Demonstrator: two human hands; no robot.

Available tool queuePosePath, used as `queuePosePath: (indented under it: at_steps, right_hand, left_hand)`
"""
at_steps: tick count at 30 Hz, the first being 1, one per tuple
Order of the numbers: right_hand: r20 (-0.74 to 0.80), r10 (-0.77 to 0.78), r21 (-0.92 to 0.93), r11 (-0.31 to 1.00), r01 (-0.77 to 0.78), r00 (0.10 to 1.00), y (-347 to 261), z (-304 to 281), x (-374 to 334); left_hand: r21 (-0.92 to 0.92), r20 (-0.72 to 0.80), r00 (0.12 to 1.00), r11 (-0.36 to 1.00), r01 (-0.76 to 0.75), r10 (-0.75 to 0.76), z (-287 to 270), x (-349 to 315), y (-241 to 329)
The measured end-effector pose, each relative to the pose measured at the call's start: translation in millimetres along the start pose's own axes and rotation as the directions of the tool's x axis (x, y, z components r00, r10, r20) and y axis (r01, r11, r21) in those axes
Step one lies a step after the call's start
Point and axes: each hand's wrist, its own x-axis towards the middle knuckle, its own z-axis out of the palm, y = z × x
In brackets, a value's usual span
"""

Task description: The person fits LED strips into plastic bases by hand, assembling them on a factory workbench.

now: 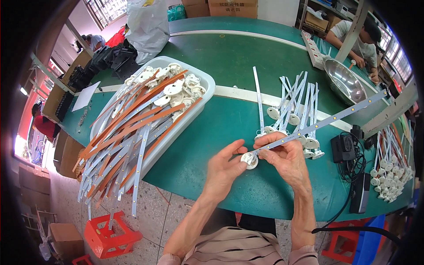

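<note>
My right hand (289, 163) pinches an LED strip (327, 120) near its lower end, and the strip slants up to the right. At that end is a round white plastic base (251, 164). My left hand (223, 170) grips the left edge of this base between thumb and fingers. Just beyond my hands lies a group of similar LED strips with white round bases (311, 143), their strips pointing away from me. A single strip (258, 95) stretches away at the left of that group.
A white plastic tub (207, 84) at the left is heaped with strips and bases; many overhang its near end. To the right are a metal bowl (346, 84), a black power adapter (343, 148) with cables, and another strip bundle (393, 179). A co-worker (353, 37) sits at the far right.
</note>
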Motion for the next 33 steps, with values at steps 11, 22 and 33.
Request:
queuePosePath:
  at_steps: [11,22,33]
  right_hand:
    - [0.073,0.048,0.094,0.994,-0.055,0.996,-5.7,-2.0,-1.8]
    - [0.041,0.061,0.019,0.998,-0.062,0.997,1.7,-2.3,-1.6]
    - [0.063,0.016,0.054,0.998,-0.019,0.998,5.1,1.2,-1.7]
  left_hand:
    - [-0.170,0.237,0.948,0.951,0.258,-0.215,4.7,1.9,6.9]
    - [0.085,0.090,0.995,0.996,0.022,-0.029,10.4,-4.1,-4.0]
    - [0.082,0.117,0.993,0.997,-0.001,-0.009,10.4,-4.1,-1.9]
